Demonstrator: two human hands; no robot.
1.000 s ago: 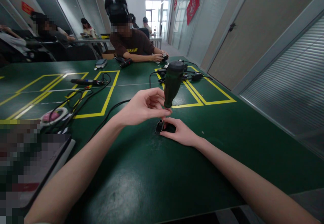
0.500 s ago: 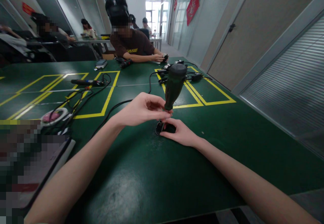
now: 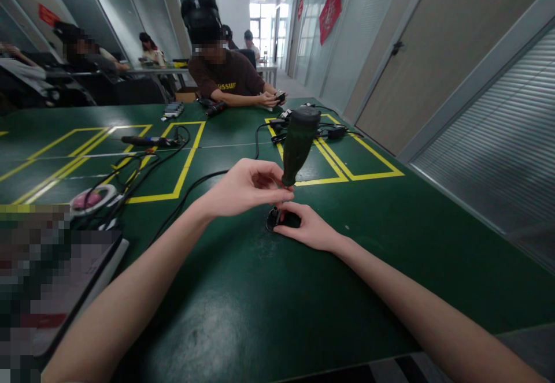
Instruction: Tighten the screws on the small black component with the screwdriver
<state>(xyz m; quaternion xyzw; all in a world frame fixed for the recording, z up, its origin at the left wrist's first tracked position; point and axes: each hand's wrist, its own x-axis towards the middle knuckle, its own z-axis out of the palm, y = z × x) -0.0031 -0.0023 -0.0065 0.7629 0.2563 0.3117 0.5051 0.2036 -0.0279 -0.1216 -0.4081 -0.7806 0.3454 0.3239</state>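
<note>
My left hand [image 3: 243, 189] pinches the lower end of a dark green screwdriver handle [image 3: 298, 140], which stands nearly upright and leans a little to the right at its top. Its tip points down at a small black part [image 3: 281, 219] lying on the green table [image 3: 243, 302]. My right hand [image 3: 310, 230] rests on the table with its fingers closed around that black part, holding it in place. The screwdriver's shaft is hidden between my fingers.
Black cables [image 3: 147, 163] and a dark pen-shaped tool [image 3: 145, 140] lie among yellow floor-tape rectangles at the left. A pink-and-white round item [image 3: 91, 199] sits at the near left. More black plugs [image 3: 329, 130] lie behind the screwdriver. A person in a brown shirt [image 3: 228, 77] works at the far end.
The screwdriver's top has tilted slightly to the right, and my left fingers have shifted around its lower end. My right hand has stayed on the black part.
</note>
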